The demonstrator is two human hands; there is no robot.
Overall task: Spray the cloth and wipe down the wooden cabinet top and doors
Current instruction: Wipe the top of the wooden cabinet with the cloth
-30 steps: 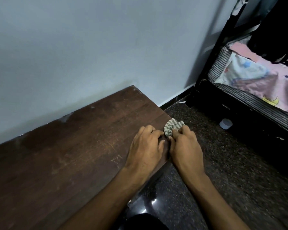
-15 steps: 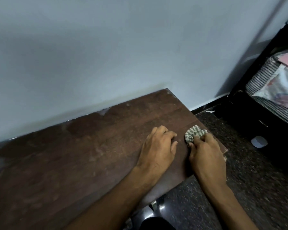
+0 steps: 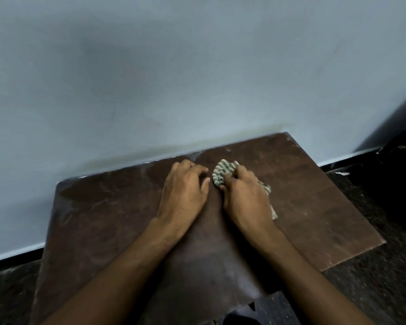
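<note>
Both hands have travelled away from the near right edge of the dark brown wooden cabinet top (image 3: 117, 231) towards the wall side, and now sit in the middle of the frame, close to the top's far edge. Over the same half second the view has swung, so the whole top shows and the bed at the right has almost left the picture.

At this moment the right hand (image 3: 246, 200) lies over the small crumpled green-and-white patterned cloth (image 3: 223, 172), with its fingers curled onto the bunched fabric and pressing it against the wood; one part of the cloth pokes out ahead of the fingertips and another trails from under the hand's right side. Beside it, just to the left, the left hand (image 3: 184, 193) rests on the bare wood with fingers loosely bent and holds nothing.

As a judgement, the cloth is light, soft and limp, so it will bunch and slide under the palm rather than keep any shape. Gathering it into a pad under the fingers, as it is gripped now, suits wiping best. Pale dusty smears show along the wall edge and at the upper left corner of the top.
</note>
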